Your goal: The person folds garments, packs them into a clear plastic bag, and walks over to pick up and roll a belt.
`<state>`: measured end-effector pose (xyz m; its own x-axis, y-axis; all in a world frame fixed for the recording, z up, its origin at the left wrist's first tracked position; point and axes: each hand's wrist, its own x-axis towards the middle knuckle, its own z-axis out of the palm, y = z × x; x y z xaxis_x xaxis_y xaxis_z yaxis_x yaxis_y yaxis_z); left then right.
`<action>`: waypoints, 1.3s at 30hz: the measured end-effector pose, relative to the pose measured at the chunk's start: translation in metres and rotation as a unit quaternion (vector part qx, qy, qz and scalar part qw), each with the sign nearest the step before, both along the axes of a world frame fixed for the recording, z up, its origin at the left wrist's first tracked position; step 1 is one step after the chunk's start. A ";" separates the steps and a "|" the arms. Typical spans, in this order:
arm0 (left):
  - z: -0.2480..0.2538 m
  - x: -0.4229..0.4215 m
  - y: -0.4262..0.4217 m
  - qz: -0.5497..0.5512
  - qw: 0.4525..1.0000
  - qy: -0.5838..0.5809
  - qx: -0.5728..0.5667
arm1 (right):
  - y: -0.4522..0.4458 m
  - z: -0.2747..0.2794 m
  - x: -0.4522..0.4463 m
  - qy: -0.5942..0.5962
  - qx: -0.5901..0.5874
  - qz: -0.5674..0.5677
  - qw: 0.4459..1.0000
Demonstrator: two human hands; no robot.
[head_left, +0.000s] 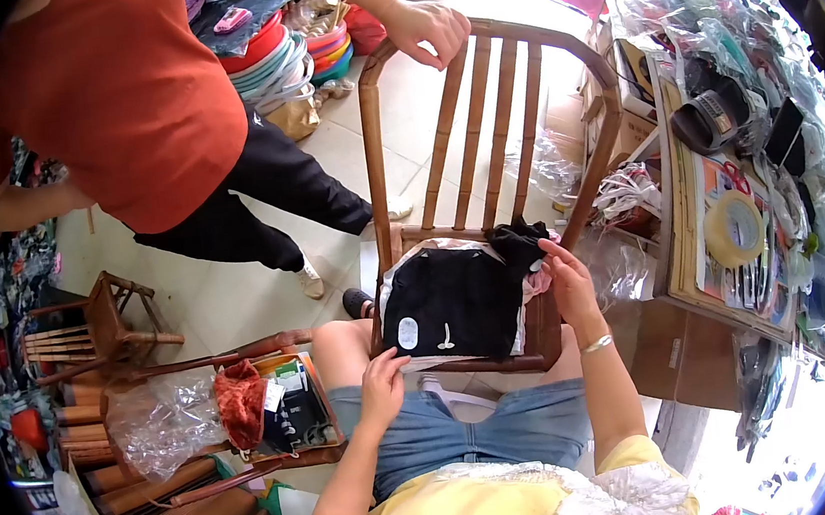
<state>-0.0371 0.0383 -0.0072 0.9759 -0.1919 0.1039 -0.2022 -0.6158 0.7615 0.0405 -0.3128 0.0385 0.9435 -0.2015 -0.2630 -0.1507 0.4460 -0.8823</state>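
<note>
A black garment (pixel 452 299) with a white oval mark and a small white print lies flat on a wooden chair seat before me. Pale and pink cloth (pixel 539 281) shows beneath it. At its lower left corner, my left hand (pixel 383 389) has curled fingers on the edge, seeming to pinch it. Its upper right part is bunched up, and the closed fingers of my right hand (pixel 569 286) are at that black bunch. A bracelet is on my right wrist.
A co-worker's hand (pixel 429 32) rests on the back of the wooden chair (pixel 484 24). On the right, a table (pixel 676 200) carries a tape roll (pixel 734 228), scissors and bagged goods. To the left are a box of packets (pixel 293 411), clear plastic (pixel 163 419) and a small stool (pixel 117 319).
</note>
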 end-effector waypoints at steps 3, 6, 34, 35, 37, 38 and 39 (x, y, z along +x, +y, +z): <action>0.016 0.015 -0.024 -0.020 0.998 -0.008 -0.061 | 0.007 0.049 -0.019 -0.093 0.029 0.023 0.995; 0.050 0.031 -0.058 -0.039 0.985 0.023 -0.164 | 0.014 0.079 -0.033 -0.137 0.087 0.063 0.985; 0.051 0.015 -0.078 0.012 0.446 0.413 -0.794 | 0.102 0.027 -0.105 -0.060 -0.205 0.263 0.941; 0.053 0.015 -0.072 -0.042 0.445 0.404 -0.798 | 0.107 0.025 -0.107 -0.055 -0.258 0.251 0.931; 0.053 0.015 -0.068 -0.031 0.436 0.414 -0.798 | 0.110 0.017 -0.107 -0.049 -0.307 0.239 0.920; 0.053 0.014 -0.066 -0.021 0.426 0.426 -0.798 | 0.108 0.008 -0.105 -0.007 -0.268 0.215 0.939; 0.052 0.013 -0.062 -0.021 0.427 0.426 -0.797 | 0.107 0.006 -0.100 0.035 -0.228 0.189 0.954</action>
